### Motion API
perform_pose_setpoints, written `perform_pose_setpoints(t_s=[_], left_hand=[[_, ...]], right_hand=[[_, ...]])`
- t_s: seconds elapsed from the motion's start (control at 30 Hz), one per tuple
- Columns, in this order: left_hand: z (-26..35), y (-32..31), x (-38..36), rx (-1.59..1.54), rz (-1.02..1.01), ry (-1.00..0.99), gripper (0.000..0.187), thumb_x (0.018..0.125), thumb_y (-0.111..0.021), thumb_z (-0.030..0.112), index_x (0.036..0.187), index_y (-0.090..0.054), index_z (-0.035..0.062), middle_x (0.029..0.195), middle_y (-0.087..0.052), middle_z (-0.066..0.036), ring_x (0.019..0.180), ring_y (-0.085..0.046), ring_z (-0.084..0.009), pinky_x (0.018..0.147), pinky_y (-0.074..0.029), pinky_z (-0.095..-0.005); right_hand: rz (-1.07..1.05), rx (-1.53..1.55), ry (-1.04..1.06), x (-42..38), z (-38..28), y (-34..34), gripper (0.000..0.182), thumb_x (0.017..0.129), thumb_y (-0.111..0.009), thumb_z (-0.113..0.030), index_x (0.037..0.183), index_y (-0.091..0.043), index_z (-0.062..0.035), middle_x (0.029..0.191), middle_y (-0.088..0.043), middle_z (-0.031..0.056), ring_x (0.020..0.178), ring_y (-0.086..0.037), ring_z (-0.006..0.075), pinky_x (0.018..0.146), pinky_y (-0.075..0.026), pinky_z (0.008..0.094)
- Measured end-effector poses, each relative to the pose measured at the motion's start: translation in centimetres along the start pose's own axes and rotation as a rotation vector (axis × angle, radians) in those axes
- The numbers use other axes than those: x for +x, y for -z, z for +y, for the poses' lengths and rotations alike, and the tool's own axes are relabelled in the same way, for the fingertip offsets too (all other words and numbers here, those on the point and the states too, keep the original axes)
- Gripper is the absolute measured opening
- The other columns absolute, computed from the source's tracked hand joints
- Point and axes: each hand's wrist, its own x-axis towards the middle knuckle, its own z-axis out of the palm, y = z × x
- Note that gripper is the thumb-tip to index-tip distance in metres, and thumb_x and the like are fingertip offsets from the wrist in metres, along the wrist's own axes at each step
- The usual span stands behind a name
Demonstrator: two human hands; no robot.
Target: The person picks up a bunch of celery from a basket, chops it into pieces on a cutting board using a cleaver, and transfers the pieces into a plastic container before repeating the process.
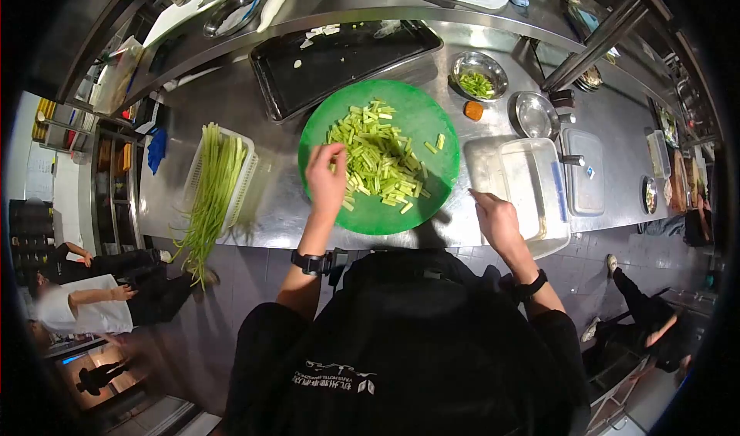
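Observation:
A round green cutting board (317,132) carries a loose pile of short-cut green stalk pieces (385,166). My left hand (326,178) hovers at the pile's left side, its fingers curled inward; whether a piece is between them is hidden. To the right of the board, my right hand (499,222) is at the left side of a clear plastic container (551,239), with its fingers closed on the edge. That container sticks out slightly past the table's front edge. Long uncut green stalks (206,182) lie across a white basket (240,176) on the left, their ends hanging over the table edge.
Behind the board lies a black tray (339,66) with a few scraps. A metal bowl of cut greens (476,83), an orange-brown lump (473,111), another metal bowl (536,115) and a lidded box (583,172) stand at right. Other people are on both sides.

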Motion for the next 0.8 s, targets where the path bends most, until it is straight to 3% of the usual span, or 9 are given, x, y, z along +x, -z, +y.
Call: perform_pose_setpoints(t_s=[0.03,0.13,0.2,0.23,0.47,0.57,0.63,0.67,0.8], left_hand=[[-1.4,0.4,-0.4,0.001,-0.002,-0.001,0.019,0.089,-0.071,0.009,0.106,-0.068,0.0026,0.104,-0.064,-0.013,0.096,-0.064,-0.0302,0.082,-0.05,-0.0407],[-5.6,0.3,-3.4,0.251,0.113,0.054,0.047,0.085,-0.078,0.019,0.125,-0.06,0.0026,0.124,-0.057,-0.021,0.114,-0.057,-0.0368,0.096,-0.046,-0.0462],[-7.4,-1.0,-6.2,0.489,0.008,-0.019,0.088,0.077,-0.085,0.034,0.147,-0.041,0.0016,0.144,-0.038,-0.03,0.132,-0.041,-0.0465,0.11,-0.034,-0.0551],[-7.6,-1.5,-7.3,0.515,-0.122,-0.002,0.12,0.067,-0.089,0.048,0.156,-0.024,-0.0008,0.155,-0.02,-0.035,0.143,-0.025,-0.0525,0.117,-0.021,-0.0616],[-6.8,-5.4,-9.6,0.495,-0.247,-0.203,0.143,0.051,-0.092,0.054,0.158,-0.016,-0.0038,0.161,-0.007,-0.036,0.149,-0.011,-0.0534,0.12,-0.018,-0.0623],[-5.7,-6.7,-9.4,0.512,-0.281,-0.226,0.144,0.052,-0.087,0.063,0.158,-0.015,-0.0025,0.16,-0.006,-0.038,0.147,-0.011,-0.0568,0.12,-0.017,-0.0646],[-5.5,-7.2,-9.3,0.558,-0.28,-0.251,0.144,0.053,-0.084,0.07,0.159,-0.016,-0.002,0.161,-0.004,-0.038,0.148,-0.008,-0.0573,0.119,-0.017,-0.0658],[-5.4,-7.4,-9.2,0.555,-0.287,-0.252,0.144,0.053,-0.084,0.07,0.159,-0.016,-0.002,0.161,-0.004,-0.038,0.148,-0.008,-0.0573,0.119,-0.017,-0.0658],[-5.4,-8.0,-9.3,0.561,-0.304,-0.302,0.136,0.062,-0.078,0.073,0.159,-0.018,-0.001,0.161,-0.006,-0.038,0.149,-0.007,-0.0568,0.119,-0.013,-0.0673]], right_hand=[[0.034,0.063,-0.13,-0.3,0.1,0.1,0.037,0.086,-0.057,0.001,0.121,-0.069,-0.0038,0.098,-0.07,0.0238,0.082,-0.068,0.0426,0.074,-0.055,0.0464],[0.057,0.006,-0.364,-0.2,0.8,0.1,0.038,0.086,-0.058,0.0,0.123,-0.068,-0.003,0.099,-0.07,0.0247,0.084,-0.068,0.0424,0.075,-0.055,0.0461],[0.135,-0.045,-0.261,-0.1,1.8,-0.6,0.038,0.086,-0.058,0.0,0.123,-0.068,-0.0022,0.096,-0.07,0.0261,0.081,-0.068,0.042,0.073,-0.056,0.0469],[0.107,-0.077,-0.246,0.0,2.0,-0.9,0.038,0.086,-0.058,0.0,0.122,-0.068,-0.0024,0.095,-0.069,0.0264,0.08,-0.069,0.0416,0.072,-0.056,0.0474],[-0.032,0.104,-0.203,-0.9,-1.8,-4.0,0.035,0.085,-0.059,0.001,0.119,-0.067,0.0001,0.093,-0.069,0.0289,0.082,-0.067,0.0454,0.075,-0.055,0.0511],[-0.175,0.296,-0.407,-0.8,-2.5,-3.8,0.036,0.085,-0.062,0.0,0.121,-0.064,0.0014,0.092,-0.07,0.0278,0.075,-0.07,0.0404,0.069,-0.055,0.0471],[-0.136,0.533,-0.559,-0.9,-2.8,-2.8,0.037,0.087,-0.064,-0.001,0.123,-0.061,0.0021,0.086,-0.072,0.0222,0.063,-0.07,0.028,0.059,-0.054,0.0397],[-0.138,0.59,-0.598,-1.4,-2.1,-2.5,0.037,0.089,-0.064,0.0,0.126,-0.058,0.0023,0.075,-0.068,0.0126,0.056,-0.062,0.0152,0.052,-0.049,0.0321],[-0.094,0.75,-0.724,-5.0,2.1,-4.0,0.037,0.094,-0.064,-0.001,0.129,-0.053,0.0016,0.067,-0.057,0.0034,0.05,-0.056,0.0112,0.045,-0.045,0.0282]])
